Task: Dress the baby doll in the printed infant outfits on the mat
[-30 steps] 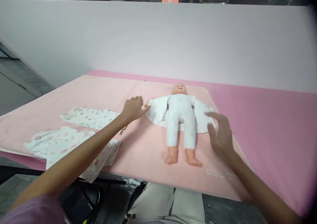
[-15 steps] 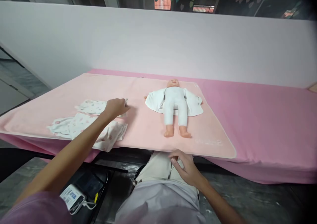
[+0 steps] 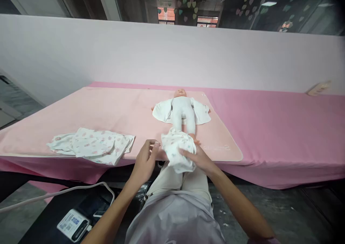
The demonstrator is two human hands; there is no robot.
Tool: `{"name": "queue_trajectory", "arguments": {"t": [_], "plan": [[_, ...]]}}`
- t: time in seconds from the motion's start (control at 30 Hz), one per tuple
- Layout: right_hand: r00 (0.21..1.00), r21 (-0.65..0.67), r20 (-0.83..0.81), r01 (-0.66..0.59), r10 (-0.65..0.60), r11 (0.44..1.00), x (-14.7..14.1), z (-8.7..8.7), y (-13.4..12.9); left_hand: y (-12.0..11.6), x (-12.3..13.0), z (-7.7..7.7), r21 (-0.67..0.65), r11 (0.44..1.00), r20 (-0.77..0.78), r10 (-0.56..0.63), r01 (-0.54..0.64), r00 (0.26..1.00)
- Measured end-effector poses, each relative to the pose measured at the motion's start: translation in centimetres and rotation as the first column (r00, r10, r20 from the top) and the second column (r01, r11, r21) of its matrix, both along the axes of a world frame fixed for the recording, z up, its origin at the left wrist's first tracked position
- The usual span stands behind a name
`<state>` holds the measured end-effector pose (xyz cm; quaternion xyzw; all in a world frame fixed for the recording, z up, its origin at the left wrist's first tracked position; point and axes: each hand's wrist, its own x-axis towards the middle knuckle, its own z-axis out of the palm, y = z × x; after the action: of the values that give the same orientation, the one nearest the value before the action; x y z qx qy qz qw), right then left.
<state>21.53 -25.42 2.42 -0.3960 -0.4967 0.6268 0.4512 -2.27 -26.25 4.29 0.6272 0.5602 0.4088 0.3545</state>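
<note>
**Right hand [image 3: 202, 159] on the small printed garment [image 3: 176, 146], left hand [image 3: 145, 162] just beside it**

And here we are at the near edge of the peach mat [image 3: 118, 109], where the small printed garment hangs bunched in our right hand: thumb laid across the front, its other fingers mostly hidden behind the cloth. Our left hand comes in palm turned inward, fingers half curled, a little gap to the thumb, and we see nothing in its grip. Both forearms angle up from below.

Beyond the garment, the doll [image 3: 182, 109] lies on its back, head toward the mat's far right corner, arms in an open white top [image 3: 161, 111]; we can see 1 foot, the other sits behind the cloth. A 2nd printed garment [image 3: 94, 145] lies along the near edge, toward the left corner.

Now the writing: pale lettering [image 3: 220, 148] by the mat's near right corner, too faint for us. A white device [image 3: 72, 225] below the tabletop [image 3: 275, 129] carries a blue-printed label, too small to read.
</note>
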Motion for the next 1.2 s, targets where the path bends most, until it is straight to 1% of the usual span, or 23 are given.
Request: {"name": "queue_trajectory", "arguments": {"t": [0.03,0.07,0.1,0.17,0.2,0.23,0.27,0.33,0.37,0.43,0.47,0.57,0.63,0.7,0.77,0.8,0.83,0.9,0.97,1.03,1.1,1.17,1.2], "plan": [[0.998,0.032,0.038,-0.056,0.055,0.998,0.2,0.0,-1.0,1.0,-0.3,-0.9,-0.107,0.994,0.074,-0.003,0.011,0.997],[0.991,0.053,0.079,-0.112,0.108,0.992,0.5,0.0,-1.9,1.6,-0.4,-1.7,-0.214,0.974,0.155,-0.040,0.073,0.987],[0.981,0.065,0.122,-0.158,0.149,0.985,0.8,0.0,-2.8,2.0,-0.4,-2.3,-0.307,0.939,0.239,-0.084,0.157,0.967],[0.959,0.085,0.225,-0.196,0.173,0.977,1.2,-0.2,-4.4,2.1,-0.1,-3.4,-0.425,0.856,0.387,-0.121,0.293,0.914],[0.946,0.097,0.280,-0.196,0.162,0.976,1.3,-0.3,-5.0,1.9,0.3,-3.8,-0.454,0.832,0.443,-0.100,0.319,0.891],[0.932,0.107,0.328,-0.198,0.153,0.974,1.4,-0.5,-5.6,1.8,0.6,-4.0,-0.468,0.824,0.486,-0.060,0.318,0.872],[0.918,0.113,0.365,-0.213,0.158,0.971,1.5,-0.6,-6.0,1.6,0.9,-4.2,-0.469,0.832,0.519,-0.011,0.295,0.855],[0.894,0.122,0.395,-0.278,0.210,0.953,1.8,-1.1,-6.6,1.2,1.5,-4.2,-0.448,0.862,0.574,0.074,0.237,0.816],[0.885,0.128,0.397,-0.317,0.244,0.940,2.0,-1.3,-6.9,1.0,1.8,-4.0,-0.428,0.875,0.604,0.091,0.226,0.792],[0.872,0.144,0.395,-0.368,0.288,0.919,2.5,-1.8,-7.2,0.6,2.2,-3.2,-0.377,0.891,0.670,0.073,0.254,0.738],[0.875,0.151,0.389,-0.369,0.288,0.917,2.9,-2.0,-7.2,0.5,2.5,-2.6,-0.341,0.897,0.704,0.046,0.282,0.708],[0.909,0.163,0.342,-0.305,0.237,0.938,3.9,-1.8,-7.0,0.3,3.2,-0.1,-0.193,0.909,0.799,-0.072,0.368,0.597],[0.934,0.222,0.317,-0.244,0.167,0.944,4.4,-0.2,-6.2,0.7,3.9,2.5,-0.055,0.910,0.829,-0.188,0.412,0.526],[0.951,0.359,0.301,-0.183,0.073,0.915,4.8,2.6,-4.6,1.4,4.8,5.8,0.123,0.897,0.807,-0.340,0.425,0.484],[0.963,0.534,0.265,-0.104,-0.049,0.839,5.0,6.3,-2.3,2.6,5.9,9.5,0.304,0.863,0.723,-0.484,0.402,0.493],[0.962,0.617,0.242,-0.052,-0.126,0.786,5.1,8.3,-1.0,3.4,6.5,11.4,0.377,0.841,0.664,-0.537,0.388,0.520],[0.954,0.697,0.226,-0.015,-0.199,0.717,5.3,10.3,0.5,4.2,7.0,13.2,0.437,0.817,0.601,-0.576,0.376,0.554],[0.925,0.839,0.188,0.023,-0.330,0.544,5.7,13.9,3.6,6.2,8.1,16.3,0.520,0.773,0.493,-0.618,0.363,0.612],[0.886,0.934,0.117,0.055,-0.449,0.352,6.2,16.7,6.5,8.5,9.0,18.5,0.591,0.727,0.412,-0.646,0.351,0.642],[0.817,0.981,0.038,0.079,-0.575,0.176,6.6,18.8,9.0,11.1,9.6,19.9,0.664,0.677,0.353,-0.658,0.317,0.665],[0.703,0.997,-0.035,0.079,-0.711,0.028,6.8,20.3,10.8,13.3,10.1,20.5,0.710,0.646,0.313,-0.644,0.278,0.698],[0.572,0.995,-0.105,0.062,-0.814,-0.084,6.7,21.3,11.9,15.1,10.5,20.5,0.700,0.660,0.303,-0.621,0.273,0.723],[0.529,0.991,-0.130,0.054,-0.839,-0.120,6.5,21.5,12.2,15.8,10.7,20.3,0.683,0.674,0.307,-0.615,0.282,0.727]]}}
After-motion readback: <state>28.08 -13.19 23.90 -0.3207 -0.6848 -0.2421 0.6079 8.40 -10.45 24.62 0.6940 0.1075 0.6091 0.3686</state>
